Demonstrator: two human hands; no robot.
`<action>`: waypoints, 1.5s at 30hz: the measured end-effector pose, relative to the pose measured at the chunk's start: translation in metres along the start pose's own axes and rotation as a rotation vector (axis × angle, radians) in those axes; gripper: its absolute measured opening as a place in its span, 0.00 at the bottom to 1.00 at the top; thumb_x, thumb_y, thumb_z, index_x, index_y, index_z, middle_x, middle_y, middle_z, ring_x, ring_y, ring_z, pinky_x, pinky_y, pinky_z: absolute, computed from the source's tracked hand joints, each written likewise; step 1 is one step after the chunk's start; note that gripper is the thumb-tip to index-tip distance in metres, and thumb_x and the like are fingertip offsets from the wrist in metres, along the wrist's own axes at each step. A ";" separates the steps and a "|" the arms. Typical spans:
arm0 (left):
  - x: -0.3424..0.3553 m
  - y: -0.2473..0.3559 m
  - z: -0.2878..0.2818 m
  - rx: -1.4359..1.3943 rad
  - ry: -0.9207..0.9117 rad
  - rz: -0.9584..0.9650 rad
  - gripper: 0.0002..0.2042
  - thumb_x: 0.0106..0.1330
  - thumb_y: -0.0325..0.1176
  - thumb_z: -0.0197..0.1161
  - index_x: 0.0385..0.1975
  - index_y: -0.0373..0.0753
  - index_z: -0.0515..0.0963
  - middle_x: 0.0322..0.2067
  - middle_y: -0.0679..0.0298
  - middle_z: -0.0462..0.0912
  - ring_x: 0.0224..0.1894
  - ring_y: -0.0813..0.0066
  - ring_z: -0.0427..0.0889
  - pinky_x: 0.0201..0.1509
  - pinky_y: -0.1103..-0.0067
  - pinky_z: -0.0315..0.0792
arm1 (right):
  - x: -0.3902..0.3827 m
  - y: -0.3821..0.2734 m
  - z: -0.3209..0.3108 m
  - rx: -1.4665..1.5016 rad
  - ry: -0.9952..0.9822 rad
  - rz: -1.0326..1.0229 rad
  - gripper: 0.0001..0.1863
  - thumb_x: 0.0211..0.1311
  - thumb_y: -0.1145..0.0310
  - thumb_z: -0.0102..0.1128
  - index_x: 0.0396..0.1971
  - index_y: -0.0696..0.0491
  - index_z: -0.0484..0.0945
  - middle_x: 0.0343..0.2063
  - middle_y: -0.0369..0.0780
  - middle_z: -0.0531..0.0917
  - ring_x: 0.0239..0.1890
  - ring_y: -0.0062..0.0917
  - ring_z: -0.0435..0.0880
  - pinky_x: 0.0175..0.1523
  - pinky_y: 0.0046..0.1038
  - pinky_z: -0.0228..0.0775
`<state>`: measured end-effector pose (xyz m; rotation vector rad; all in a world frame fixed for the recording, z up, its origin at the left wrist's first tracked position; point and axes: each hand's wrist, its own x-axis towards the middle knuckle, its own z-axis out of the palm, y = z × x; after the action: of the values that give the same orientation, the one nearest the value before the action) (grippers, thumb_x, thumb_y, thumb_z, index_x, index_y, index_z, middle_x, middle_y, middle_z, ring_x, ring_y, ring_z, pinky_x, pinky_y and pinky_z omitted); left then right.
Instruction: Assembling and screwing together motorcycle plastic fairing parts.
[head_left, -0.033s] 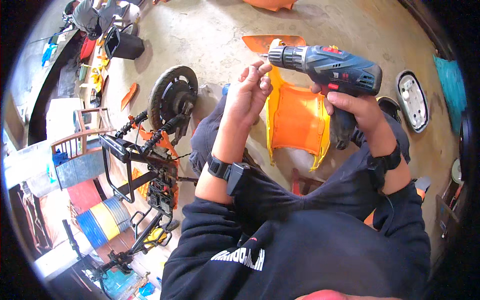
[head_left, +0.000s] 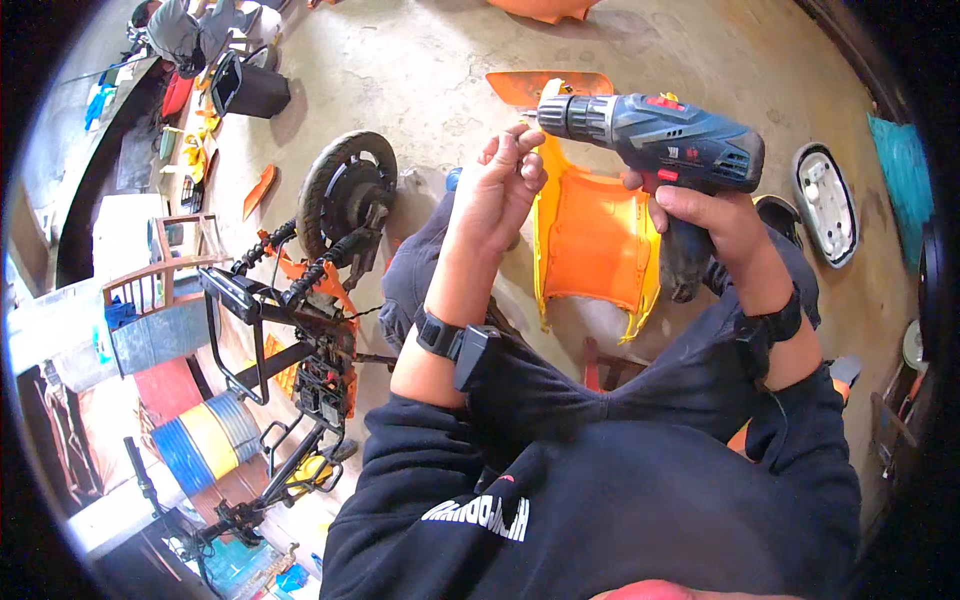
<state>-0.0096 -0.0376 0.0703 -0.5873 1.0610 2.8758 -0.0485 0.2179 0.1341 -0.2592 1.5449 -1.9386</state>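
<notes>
A blue-and-black cordless drill (head_left: 685, 140) is held by its grip in my right hand (head_left: 708, 213), its chuck facing left. My left hand (head_left: 502, 185) is raised at the tip of the drill, fingers curled and fingertips pinched close by the bit. Whatever sits between those fingertips is too small to make out. Below the drill, between my knees, stands an orange plastic panel (head_left: 597, 235) with yellow side edges. Behind the chuck lies a flat orange piece (head_left: 550, 87) on the floor.
To my left is a stripped scooter frame (head_left: 320, 370) with its wheel (head_left: 345, 190) upright. A black bin (head_left: 250, 88) and a striped drum (head_left: 210, 440) stand farther out. An oval white-and-black part (head_left: 826, 203) lies on the right, near teal sheeting (head_left: 900, 180).
</notes>
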 end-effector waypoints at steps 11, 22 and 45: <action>0.008 0.000 -0.008 -0.047 -0.091 0.138 0.10 0.68 0.32 0.62 0.45 0.36 0.74 0.34 0.63 0.80 0.31 0.79 0.75 0.38 0.83 0.70 | -0.006 -0.006 0.010 0.005 -0.026 0.045 0.24 0.53 0.70 0.62 0.52 0.58 0.75 0.39 0.42 0.83 0.28 0.19 0.78 0.37 0.22 0.72; -0.001 0.003 0.003 0.145 0.011 0.209 0.08 0.67 0.28 0.62 0.42 0.34 0.77 0.32 0.64 0.81 0.30 0.79 0.76 0.39 0.83 0.70 | -0.007 -0.005 0.009 -0.014 -0.043 0.061 0.23 0.53 0.73 0.61 0.52 0.58 0.75 0.38 0.41 0.83 0.29 0.19 0.78 0.37 0.22 0.73; -0.008 0.010 0.012 0.397 -0.027 0.177 0.25 0.70 0.49 0.55 0.50 0.29 0.74 0.34 0.63 0.81 0.26 0.83 0.68 0.31 0.87 0.66 | 0.005 0.002 -0.005 0.242 -0.080 0.124 0.26 0.52 0.68 0.57 0.52 0.62 0.71 0.39 0.45 0.82 0.23 0.18 0.77 0.31 0.19 0.72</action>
<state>-0.0082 -0.0373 0.0877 -0.4464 1.6957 2.6769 -0.0541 0.2189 0.1298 -0.1329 1.2317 -1.9687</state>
